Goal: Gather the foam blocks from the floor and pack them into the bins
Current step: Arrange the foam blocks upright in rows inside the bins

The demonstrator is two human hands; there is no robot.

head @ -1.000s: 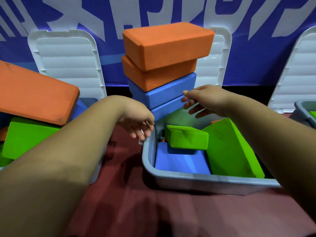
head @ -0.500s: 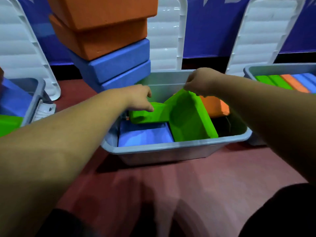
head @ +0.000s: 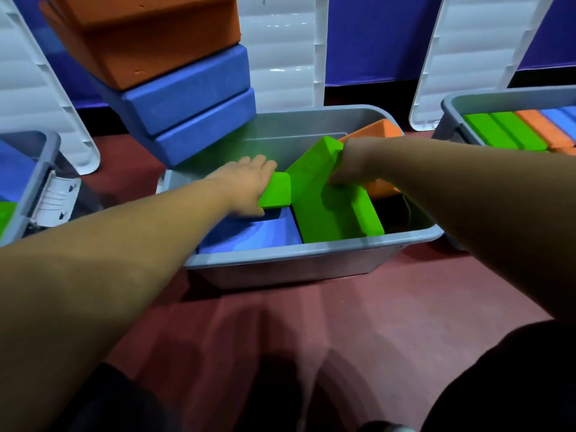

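A grey bin (head: 311, 255) stands on the red floor in front of me. Inside lie a blue block (head: 265, 236), a small green block (head: 278, 191), a large tilted green block (head: 324, 210) and an orange block (head: 375, 129) behind it. My left hand (head: 246, 182) lies over the small green block, fingers across its top and thumb under its near side. My right hand (head: 349, 165) grips the raised upper edge of the large green block.
A leaning stack of blue blocks (head: 193, 101) and orange blocks (head: 149, 42) overhangs the bin's far left corner. A right bin (head: 452, 109) holds a packed row of blocks. Part of a left bin (head: 34, 182) shows. White lids (head: 280, 57) lean on the wall.
Both hands dropped from the block stack into the bin. The left hand settled on the small green block, the right took the big green block's top edge. The view shifted right and closer.
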